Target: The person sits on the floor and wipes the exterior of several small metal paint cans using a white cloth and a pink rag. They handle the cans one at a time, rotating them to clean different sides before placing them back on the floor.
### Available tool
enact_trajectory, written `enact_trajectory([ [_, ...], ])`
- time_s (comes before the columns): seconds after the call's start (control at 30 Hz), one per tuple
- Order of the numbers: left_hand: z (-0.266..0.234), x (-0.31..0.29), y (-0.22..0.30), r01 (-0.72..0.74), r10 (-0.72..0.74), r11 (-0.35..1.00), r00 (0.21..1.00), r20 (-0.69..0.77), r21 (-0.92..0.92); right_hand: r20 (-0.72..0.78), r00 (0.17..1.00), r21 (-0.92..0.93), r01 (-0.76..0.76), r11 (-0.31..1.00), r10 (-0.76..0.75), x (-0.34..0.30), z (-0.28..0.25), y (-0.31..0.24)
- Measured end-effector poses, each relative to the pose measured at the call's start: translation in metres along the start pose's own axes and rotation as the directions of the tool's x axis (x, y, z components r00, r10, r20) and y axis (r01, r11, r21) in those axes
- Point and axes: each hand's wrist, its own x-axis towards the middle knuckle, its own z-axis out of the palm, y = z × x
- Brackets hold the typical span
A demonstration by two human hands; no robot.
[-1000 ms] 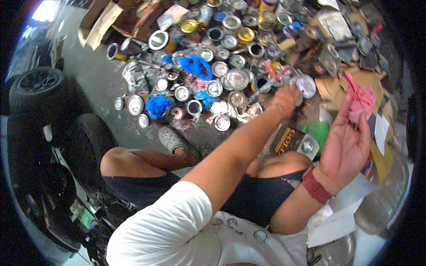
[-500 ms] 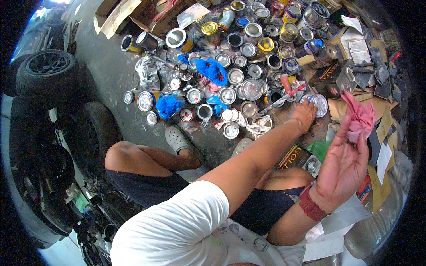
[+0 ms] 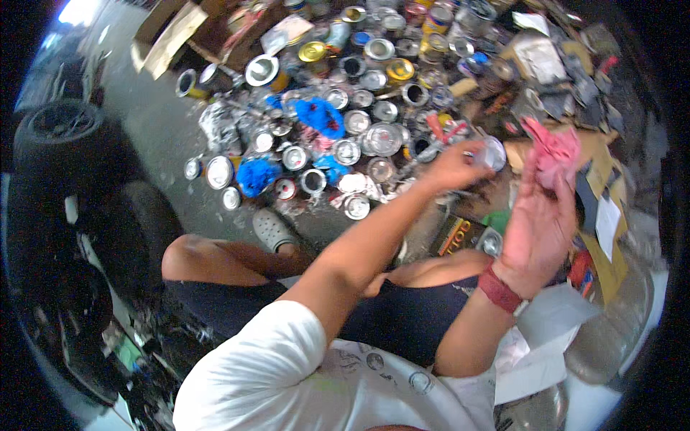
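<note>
Since a moment before, the left hand [image 3: 454, 167] had drawn the small round tin lid [image 3: 493, 153] a little nearer the person, out over the litter of paint tins [image 3: 374, 136] on the floor [image 3: 165, 136]. Its fingers were curled shut on the lid's edge. The right hand [image 3: 535, 226] stood raised just beside it, palm open and facing in, with a pink rag [image 3: 552, 152] pinched at the fingertips and hanging crumpled above the lid. That lid looked light, stiff and thin, likely slick with paint, so the rim seemed the safest hold. The rag looked soft and limp, easy to bunch anywhere.
</note>
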Motion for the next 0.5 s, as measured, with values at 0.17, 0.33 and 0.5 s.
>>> enact_trajectory([
  [0.17,-0.11,-0.104,0.048,0.045,0.171,0.359,0.979,0.113,-0.932,0.145,0.987,-0.213,0.104,0.972,-0.074,-0.005,0.017,0.009],
  [0.33,-0.153,-0.161,0.066,0.013,0.254,0.408,0.959,0.127,-0.913,0.476,0.88,-0.595,0.316,0.739,0.006,-0.029,0.041,0.032],
  [0.5,-0.171,-0.23,0.083,-0.262,0.155,0.612,0.965,-0.212,-0.746,0.747,0.645,-0.654,0.669,0.354,0.16,-0.082,0.051,0.093],
])
